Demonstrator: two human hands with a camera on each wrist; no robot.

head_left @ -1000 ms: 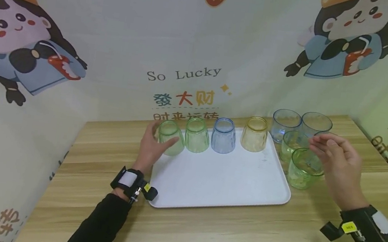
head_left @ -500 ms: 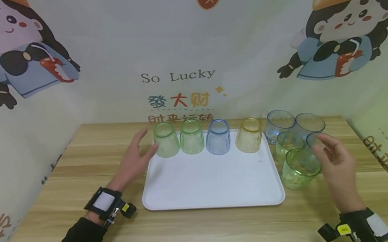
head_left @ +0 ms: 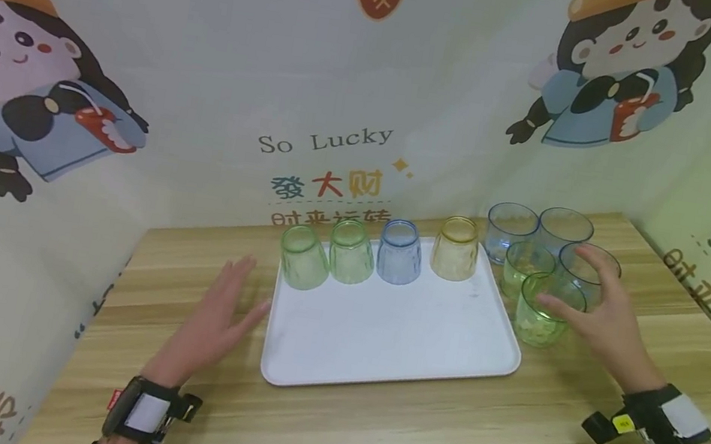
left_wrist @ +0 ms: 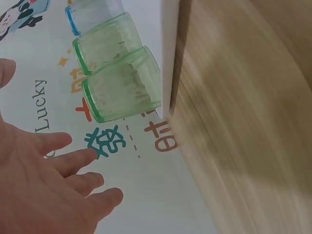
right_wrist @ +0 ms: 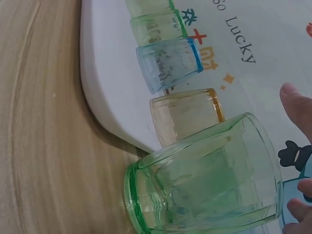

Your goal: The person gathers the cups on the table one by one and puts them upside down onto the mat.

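Four glasses stand in a row along the tray's back, narrow ends up: green (head_left: 304,264), green (head_left: 351,256), blue (head_left: 400,257) and yellow (head_left: 455,255). My left hand (head_left: 199,333), fingers spread, is left of the white tray (head_left: 393,341), holding nothing; the left wrist view shows its palm side (left_wrist: 44,180) apart from the green glasses. My right hand (head_left: 617,327) is at the front green glass (head_left: 539,324), which stands wide end up, its thumb over the rim area. In the right wrist view, its parted fingers (right_wrist: 300,195) are beside that glass (right_wrist: 209,180), not gripping it.
Behind the front green glass stand another green glass (head_left: 518,279) and several blue-rimmed ones (head_left: 506,239), close together right of the tray. The wooden table (head_left: 365,443) meets a printed backdrop (head_left: 214,157) behind and at the sides.
My left hand has let go of the leftmost green glass and moved left and toward the front. My right thumb and fingers have spread apart near the front green glass.
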